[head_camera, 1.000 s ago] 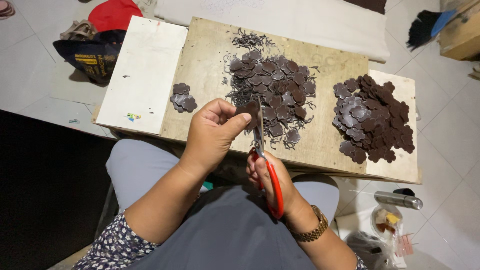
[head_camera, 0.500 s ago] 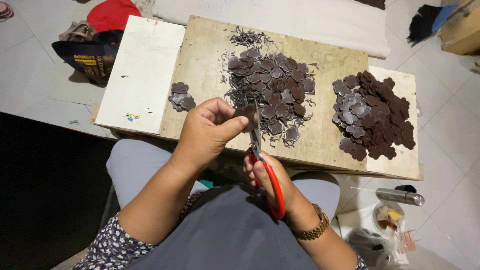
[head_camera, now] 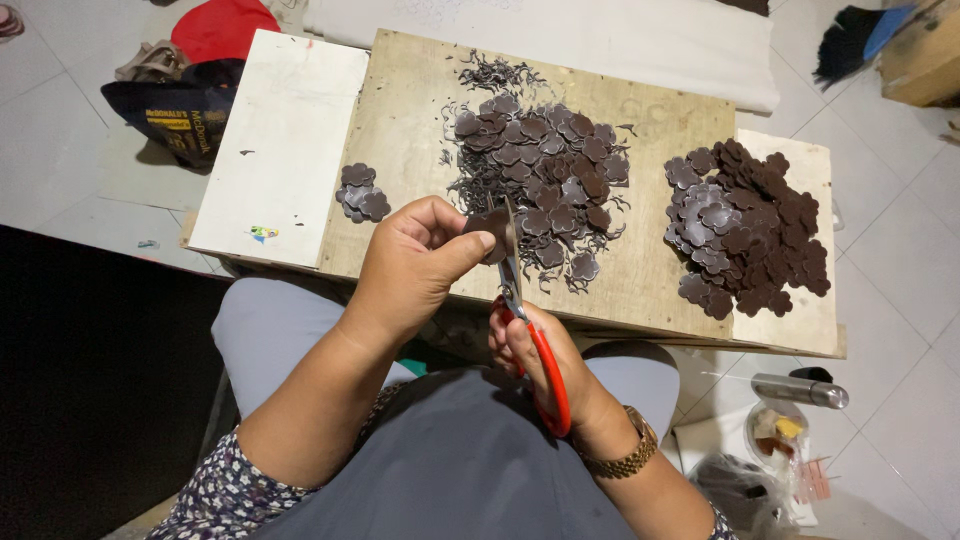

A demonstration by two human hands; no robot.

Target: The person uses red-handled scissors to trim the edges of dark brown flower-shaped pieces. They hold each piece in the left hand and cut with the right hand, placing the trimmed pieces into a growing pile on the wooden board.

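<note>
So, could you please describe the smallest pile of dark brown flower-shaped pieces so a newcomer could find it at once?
Start at the bare plywood board across the person's lap. At its left edge, beside the white painted board, lies the small cluster of dark brown flower-shaped pieces. Unlike the larger middle heap and the right-hand heap, it holds only a handful, with no trimmings around it.

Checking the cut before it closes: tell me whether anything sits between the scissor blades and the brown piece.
Nothing visible does. The scissors in the right hand meet the brown piece directly, pinched by the left hand.
</note>
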